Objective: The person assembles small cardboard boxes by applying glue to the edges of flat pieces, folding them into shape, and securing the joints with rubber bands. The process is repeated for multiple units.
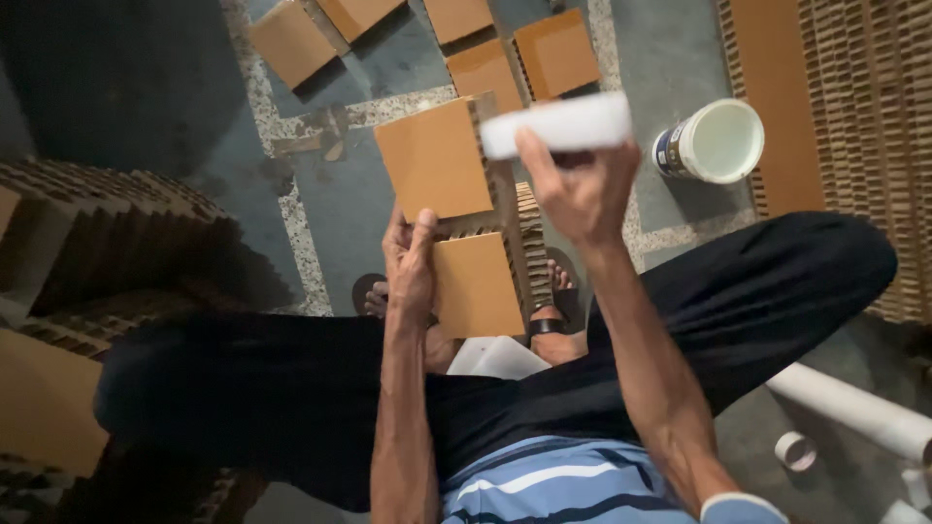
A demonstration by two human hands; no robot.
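Observation:
My left hand (411, 260) grips the left edge of a stack of brown honeycomb cardboard blocks (456, 218), one tan square face above another, held upright between my knees. My right hand (581, 189) is raised above the stack and holds a short white tube (558, 125) lying crosswise over the upper block's top right corner. The tube is blurred. My legs in dark trousers spread to both sides, and my sandalled feet (549, 309) show beneath the blocks.
Several more tan cardboard squares (555, 53) lie on the floor ahead. A white tub (716, 142) stands at the right beside a tall corrugated cardboard wall (854, 116). Stacked honeycomb cardboard (97, 233) fills the left. White pipes (854, 408) lie at the lower right.

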